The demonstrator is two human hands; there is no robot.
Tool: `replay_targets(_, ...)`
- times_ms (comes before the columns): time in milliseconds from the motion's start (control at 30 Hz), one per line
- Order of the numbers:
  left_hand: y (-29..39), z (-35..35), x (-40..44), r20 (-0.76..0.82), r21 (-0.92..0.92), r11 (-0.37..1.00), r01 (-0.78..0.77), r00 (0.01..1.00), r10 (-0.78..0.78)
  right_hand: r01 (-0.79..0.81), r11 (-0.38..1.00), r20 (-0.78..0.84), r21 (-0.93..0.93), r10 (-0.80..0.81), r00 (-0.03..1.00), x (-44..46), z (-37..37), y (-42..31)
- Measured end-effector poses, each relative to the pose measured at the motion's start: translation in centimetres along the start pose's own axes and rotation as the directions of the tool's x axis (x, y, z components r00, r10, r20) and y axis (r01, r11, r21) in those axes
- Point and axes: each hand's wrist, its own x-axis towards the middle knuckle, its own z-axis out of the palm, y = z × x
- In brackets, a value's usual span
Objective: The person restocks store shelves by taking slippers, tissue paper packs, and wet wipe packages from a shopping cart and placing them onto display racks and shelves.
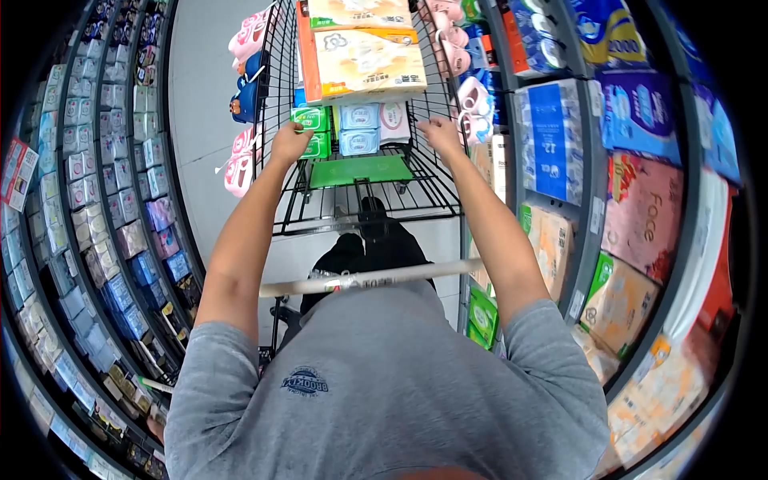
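Observation:
My left hand [291, 143] is at the left side of the shopping cart [290, 210], its fingers loosely apart against the edge of the green tissue packs [314, 146]. Beside these packs stand light blue tissue packs [359, 130] and a white and pink pack [394, 122]. My right hand [441, 136] is over the cart's right side, with fingers apart and nothing visible in them, a little right of the white and pink pack. A flat green panel [361, 170] lies nearer to me. Farther forward, large orange and cream tissue packages [368, 62] are stacked high.
Pairs of slippers hang outside the cart, pink and navy ones [250, 86] left and pink and white ones [475, 100] right. Shelves of small packs [120, 200] line the left; large tissue packages [550, 140] fill the right. The cart's handle [372, 278] crosses before my body.

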Motion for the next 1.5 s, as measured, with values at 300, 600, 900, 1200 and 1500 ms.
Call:
replay_targets(300, 4.2, 5.5, 4.2, 0.22, -0.524, 0.728, 0.442, 0.896, -0.386, -0.009, 0.992, -0.143, 0.122, 0.026, 0.989, 9.0, 6.1, -3.4)
replay_targets(600, 7.1, 10.6, 7.1, 0.373, -0.82, 0.285, 0.496, 0.842, -0.39, -0.143, 0.961, -0.286, 0.236, 0.209, 0.935, 5.7, 8.2, -5.0)
replay_targets(900, 2.7, 11.6, 6.1, 0.317, -0.894, 0.215, 0.394, 0.893, -0.32, 0.279, 0.843, -0.133, -0.46, -0.376, 0.917, 1.3, 7.2, -7.0)
replay_targets(1200, 5.4, 4.2, 3.9, 0.332, -0.758, 0.473, 0.45, 0.889, -0.314, 0.01, 0.993, 0.526, -0.116, 0.052, 0.849, 12.3, 7.4, -7.9)
replay_targets(1500, 11.1, -3.9, -0.9, 0.154, -0.675, 0.692, 0.254, 0.967, -0.205, -0.212, 0.872, 0.531, 0.441, -0.063, 0.845, -1.2, 2.7, -12.7)
